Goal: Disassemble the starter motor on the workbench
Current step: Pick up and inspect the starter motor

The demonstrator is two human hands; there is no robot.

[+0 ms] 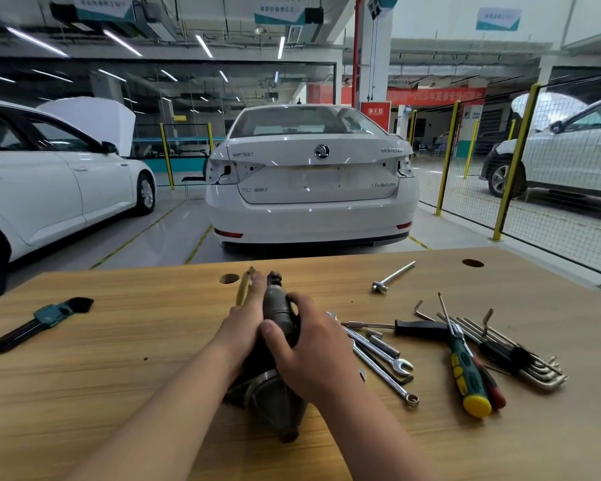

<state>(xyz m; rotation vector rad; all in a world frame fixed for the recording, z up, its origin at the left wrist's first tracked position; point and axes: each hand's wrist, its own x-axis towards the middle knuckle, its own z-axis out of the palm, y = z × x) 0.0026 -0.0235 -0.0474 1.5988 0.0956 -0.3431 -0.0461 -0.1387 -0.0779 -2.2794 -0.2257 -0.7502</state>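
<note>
A white car (309, 189) stands behind the table (84, 394) with its rear toward the camera. A second white car (49, 189) is at the left with the hood up. A mesh fence (472, 168) with yellow posts runs along the right side.

The table is wooden and has two round holes near the far edge. The motor (269, 400) lies in the middle of the table, its length pointing away from the person.

The right hand (309, 348) is clamped on the motor from above, with the fingers curled over the body and the thumb on the near side. The left hand (247, 317) lies along the left side of the motor with straight fingers that touch it; it does not grip.

On the left part of the table there is a hex key set (39, 324) in a green holder. To the right of the motor lie wrenches (386, 373), then a screwdriver (465, 373) with a green and yellow handle, then more hex keys (521, 359). A metal bar (392, 277) lies apart, nearer the far edge.
</note>
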